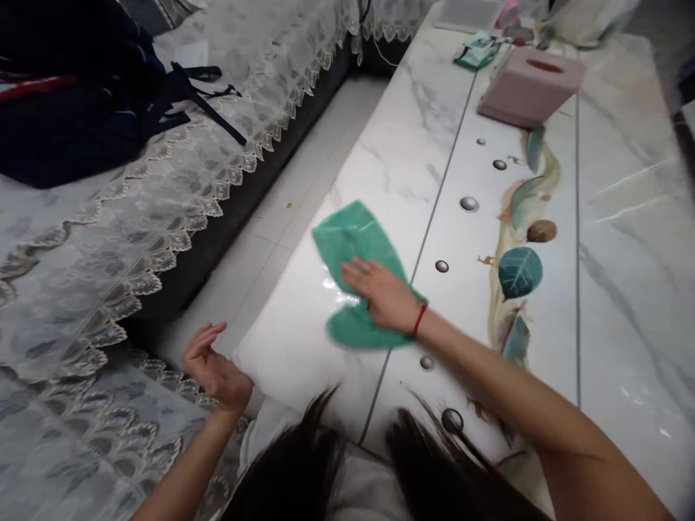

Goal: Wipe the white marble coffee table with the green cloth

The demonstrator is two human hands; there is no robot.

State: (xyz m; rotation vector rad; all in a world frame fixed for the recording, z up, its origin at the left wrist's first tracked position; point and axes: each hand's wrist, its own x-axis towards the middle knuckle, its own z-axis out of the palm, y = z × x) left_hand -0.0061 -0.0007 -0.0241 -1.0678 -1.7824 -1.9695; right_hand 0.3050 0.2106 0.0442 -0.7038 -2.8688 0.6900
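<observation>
Basically, right hand [386, 295] flat on green cloth [361, 235], not clenched; cloth spreads under palm and past fingertips. Left hand [220, 370] loose, empty, by table [293, 347] edge. Even palm pressure should limit bunching.

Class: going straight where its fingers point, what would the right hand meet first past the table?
Past the green cloth and table, the right hand would probably meet the lacy sofa cover; depth is unclear.
</observation>
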